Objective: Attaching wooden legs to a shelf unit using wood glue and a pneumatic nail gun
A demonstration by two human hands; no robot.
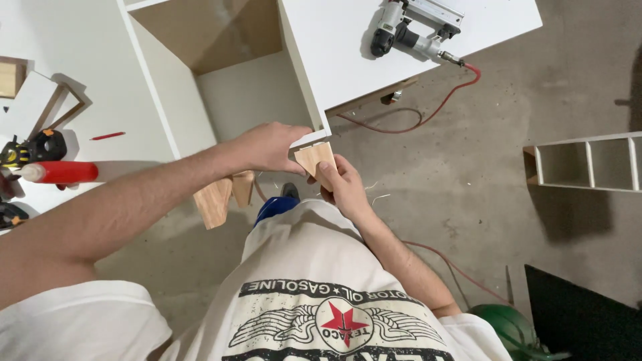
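We keep the right hand (342, 182) pinching the small tapered wooden block (314, 159) flush at the white cabinet panel's corner (319, 131), left hand (271, 147) clamped over that edge.

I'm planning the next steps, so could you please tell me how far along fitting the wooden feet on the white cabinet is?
Done: two tapered wooden feet already stand at one corner of the white cabinet. In hand: the left hand steadies the corner while the right hand presses a third wooden foot against it. Left: the silver nail gun lies unused on top.
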